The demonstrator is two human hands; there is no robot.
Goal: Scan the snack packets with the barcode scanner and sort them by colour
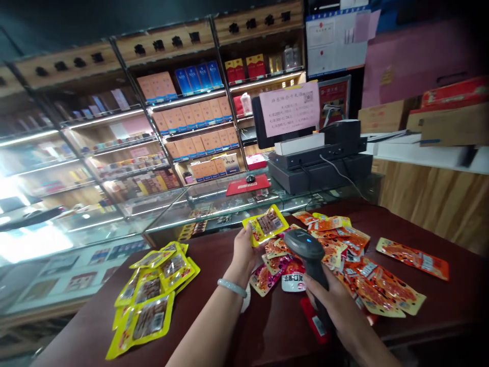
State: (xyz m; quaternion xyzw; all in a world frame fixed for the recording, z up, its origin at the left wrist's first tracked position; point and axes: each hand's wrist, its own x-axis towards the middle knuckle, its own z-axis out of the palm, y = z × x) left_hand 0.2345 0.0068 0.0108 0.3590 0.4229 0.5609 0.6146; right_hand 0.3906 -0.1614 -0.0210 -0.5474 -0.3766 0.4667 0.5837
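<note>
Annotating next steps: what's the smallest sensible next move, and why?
Probably turn the pale label on the yellow packet toward the scanner: the left hand holds the packet up close by, label facing our view, while the right hand grips the scanner.

**A retail shop, seen from its checkout**

Tall, lit wooden shelving shows rows of identical tan cardboard boxes and upright blue boxes. Below runs a long glass display case with goods inside. A pink paper sheet with a QR code covers much of a black monitor by a dark, boxy till. At the reddish-brown tabletop are a black handheld barcode scanner and yellow-edged plastic snack packets with printed barcodes.
</note>
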